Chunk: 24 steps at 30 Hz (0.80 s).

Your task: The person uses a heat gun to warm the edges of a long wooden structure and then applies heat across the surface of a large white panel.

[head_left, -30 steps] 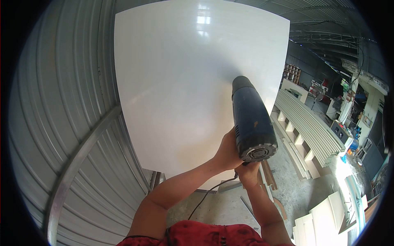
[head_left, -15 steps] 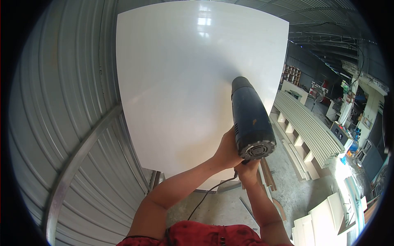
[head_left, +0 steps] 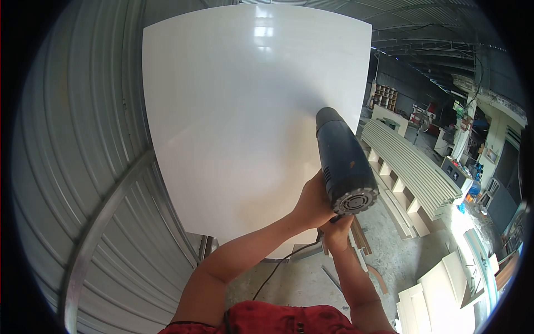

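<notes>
A dark blue heat gun (head_left: 343, 150) with a black nozzle points away from me at a large glossy white panel (head_left: 222, 122). My left hand (head_left: 314, 205) is wrapped round its grip, just under the body. Lower down, my right hand (head_left: 336, 234) is closed around the bottom of the handle, where the cord comes out; the gun's rear end hides part of these fingers. The black cord (head_left: 278, 266) hangs down toward my red shirt. In this view the nozzle overlaps the right part of the panel.
A corrugated metal wall (head_left: 72, 139) with a curved-looking rail (head_left: 105, 211) runs along the left. On the right lie a stack of long ribbed panels (head_left: 411, 161) and white boards (head_left: 445, 289). Wood strips (head_left: 360, 236) rest on the concrete floor near my right forearm.
The view has turned slightly right, so the panel sits farther left. The heat gun, with both hands on it, has shifted a little right relative to the panel.
</notes>
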Each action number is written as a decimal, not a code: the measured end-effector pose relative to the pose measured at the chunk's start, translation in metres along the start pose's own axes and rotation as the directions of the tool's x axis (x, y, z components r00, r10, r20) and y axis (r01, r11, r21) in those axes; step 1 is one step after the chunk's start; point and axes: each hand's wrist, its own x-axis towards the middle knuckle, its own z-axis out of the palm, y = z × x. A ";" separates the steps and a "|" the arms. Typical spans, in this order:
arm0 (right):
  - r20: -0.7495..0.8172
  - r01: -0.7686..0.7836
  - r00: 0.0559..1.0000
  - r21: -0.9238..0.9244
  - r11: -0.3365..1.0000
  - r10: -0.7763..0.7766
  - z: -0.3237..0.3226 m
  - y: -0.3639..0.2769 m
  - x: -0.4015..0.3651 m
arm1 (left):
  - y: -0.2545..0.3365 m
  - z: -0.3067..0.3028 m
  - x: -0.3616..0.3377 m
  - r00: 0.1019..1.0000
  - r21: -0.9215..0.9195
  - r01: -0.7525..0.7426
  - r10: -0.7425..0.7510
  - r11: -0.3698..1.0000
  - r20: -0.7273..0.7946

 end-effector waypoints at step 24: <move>-0.092 -0.094 0.992 -0.043 0.995 0.090 -0.049 0.029 -0.005 | -0.008 0.038 0.020 0.991 -0.018 0.011 -0.009 1.000 0.134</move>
